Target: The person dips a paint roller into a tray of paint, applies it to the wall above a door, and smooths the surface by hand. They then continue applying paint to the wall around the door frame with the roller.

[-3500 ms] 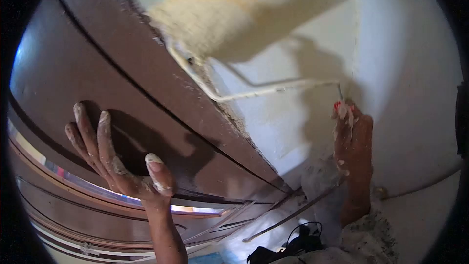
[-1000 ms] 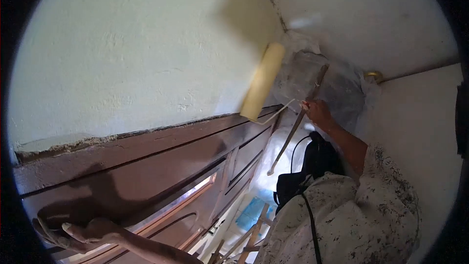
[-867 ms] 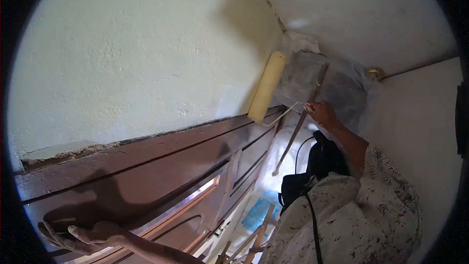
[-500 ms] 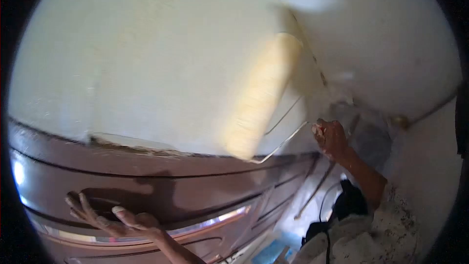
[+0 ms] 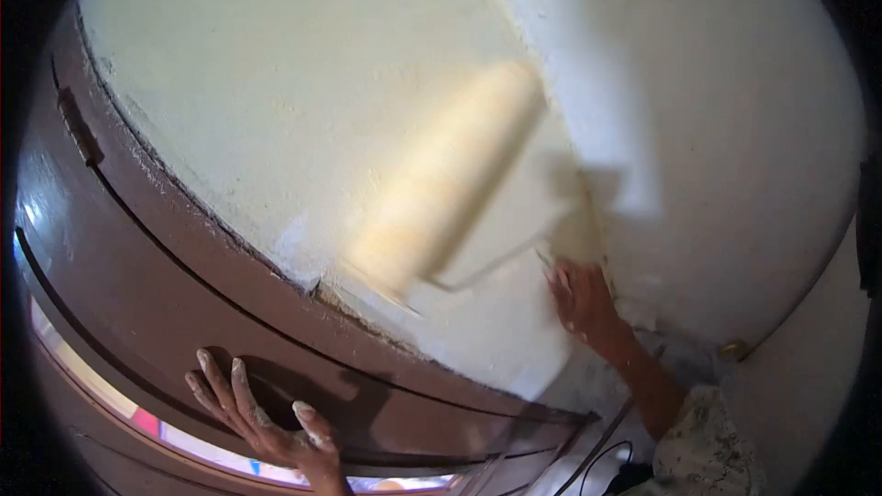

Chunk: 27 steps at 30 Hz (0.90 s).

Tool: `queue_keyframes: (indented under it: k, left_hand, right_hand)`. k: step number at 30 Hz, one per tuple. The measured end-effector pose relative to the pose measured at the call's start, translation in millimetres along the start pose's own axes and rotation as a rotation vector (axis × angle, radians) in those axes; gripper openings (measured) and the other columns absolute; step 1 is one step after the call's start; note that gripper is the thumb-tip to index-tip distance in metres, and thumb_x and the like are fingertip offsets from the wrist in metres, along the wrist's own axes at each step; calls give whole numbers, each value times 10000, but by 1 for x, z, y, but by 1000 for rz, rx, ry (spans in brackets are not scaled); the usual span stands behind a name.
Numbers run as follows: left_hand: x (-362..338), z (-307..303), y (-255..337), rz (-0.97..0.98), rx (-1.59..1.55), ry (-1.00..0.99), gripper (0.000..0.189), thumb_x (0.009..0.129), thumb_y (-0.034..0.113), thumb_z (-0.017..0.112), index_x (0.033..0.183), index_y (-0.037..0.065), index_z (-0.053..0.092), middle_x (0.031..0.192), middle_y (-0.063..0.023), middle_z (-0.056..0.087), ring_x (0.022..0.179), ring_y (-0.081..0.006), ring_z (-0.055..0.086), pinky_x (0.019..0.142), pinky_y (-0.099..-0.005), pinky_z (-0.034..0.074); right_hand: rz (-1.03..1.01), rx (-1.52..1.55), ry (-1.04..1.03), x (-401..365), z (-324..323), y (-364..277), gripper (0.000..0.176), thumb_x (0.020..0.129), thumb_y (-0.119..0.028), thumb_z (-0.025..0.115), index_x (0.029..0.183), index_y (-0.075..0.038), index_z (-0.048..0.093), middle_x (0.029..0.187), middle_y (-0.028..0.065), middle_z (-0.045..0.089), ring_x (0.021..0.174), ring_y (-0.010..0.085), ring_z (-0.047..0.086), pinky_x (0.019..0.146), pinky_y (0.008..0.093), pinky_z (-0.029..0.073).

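Observation:
A paint roller (image 5: 450,179) with a wide cream sleeve lies against the pale wall (image 5: 303,83), blurred by motion. Its wire frame runs down to my right hand (image 5: 585,303), whose fingers are wrapped round the handle end. Pale paint coats the wall around the roller, close to the corner with the wall on the right. My left hand (image 5: 266,418) has its fingers spread, over the brown door (image 5: 184,331); white paint marks the fingertips and thumb.
A brown frame with a hinge (image 5: 78,129) borders the painted wall, its edge rough and chipped. The adjoining white wall (image 5: 735,129) rises on the right, with a small brass-coloured fitting (image 5: 733,350) low on it. A dark cable (image 5: 611,459) hangs near the bottom.
The view has turned, so the door frame now slants steeply. The roller has tilted further and shifted left in view. My left hand sits further right, fingers pointing more upward.

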<state>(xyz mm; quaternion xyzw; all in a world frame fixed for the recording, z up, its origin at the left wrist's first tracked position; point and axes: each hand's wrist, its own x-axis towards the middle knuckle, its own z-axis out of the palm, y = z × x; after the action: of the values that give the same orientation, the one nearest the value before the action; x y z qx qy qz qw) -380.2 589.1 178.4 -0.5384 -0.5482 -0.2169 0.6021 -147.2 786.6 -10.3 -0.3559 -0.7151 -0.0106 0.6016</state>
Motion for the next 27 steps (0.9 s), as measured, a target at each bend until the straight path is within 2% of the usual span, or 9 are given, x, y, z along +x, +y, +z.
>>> queue_keyframes:
  k: [3,4,5,8,12,16,21,23,27]
  left_hand:
    - [-11,-1,-3,-81,-9,-25,573,910,485,342,1244,41,482,1367,-175,416,1309,-411,289,1069,-564,201]
    - [-14,-6,-3,-91,-13,-32,570,909,485,341,1243,45,479,1366,-178,414,1310,-410,288,1068,-567,202]
    - [-2,1,3,-90,-26,-23,550,908,468,341,1229,45,481,1364,-190,411,1310,-414,287,1068,-572,193]
    - [-13,7,-4,-117,-46,-26,528,900,439,346,1222,40,475,1364,-200,406,1308,-423,285,1066,-582,182]
    - [-10,1,3,-143,-57,-114,519,837,382,406,1232,51,465,1366,-198,403,1310,-429,280,1069,-587,169]
    - [-11,4,3,-193,-118,-79,558,740,396,480,1159,33,537,1325,-177,465,1286,-442,324,1047,-600,190]
    - [-10,3,3,-188,-182,-28,516,729,360,532,1140,49,565,1321,-144,479,1294,-377,343,1056,-582,199]
    - [-11,3,3,-203,-195,-26,504,727,359,533,1125,53,578,1318,-136,484,1295,-364,345,1062,-573,197]
    - [-11,1,0,-208,-215,-28,478,732,348,529,1111,61,589,1330,-119,475,1306,-342,335,1081,-549,187]
  right_hand:
    - [315,27,-180,-108,19,43,208,868,-188,550,797,7,563,529,165,524,481,268,583,488,402,456]
    - [686,166,-287,-178,49,82,187,862,-166,544,787,2,572,549,148,560,496,263,604,476,373,473]
    - [296,-210,-294,-173,27,72,200,858,-165,534,747,-4,575,535,149,549,474,249,587,473,370,467]
    - [833,540,-215,-197,43,90,259,876,-174,490,678,-8,512,561,153,535,461,254,520,458,382,418]
    - [560,267,-383,-71,6,56,166,887,-128,472,765,-17,493,570,138,501,446,273,458,421,361,350]
    - [-337,-192,225,58,-13,3,123,890,-96,523,916,-15,435,587,148,455,414,325,392,396,420,297]
    - [-401,-354,186,173,-66,-77,134,917,-121,481,870,5,489,618,179,472,528,387,451,526,449,382]
    - [283,-82,-180,192,-80,-113,210,931,-85,439,830,78,524,703,242,502,604,391,438,599,437,396]
    - [-86,-129,5,115,-47,-64,284,928,-153,441,758,61,515,630,247,504,578,435,478,562,468,388]
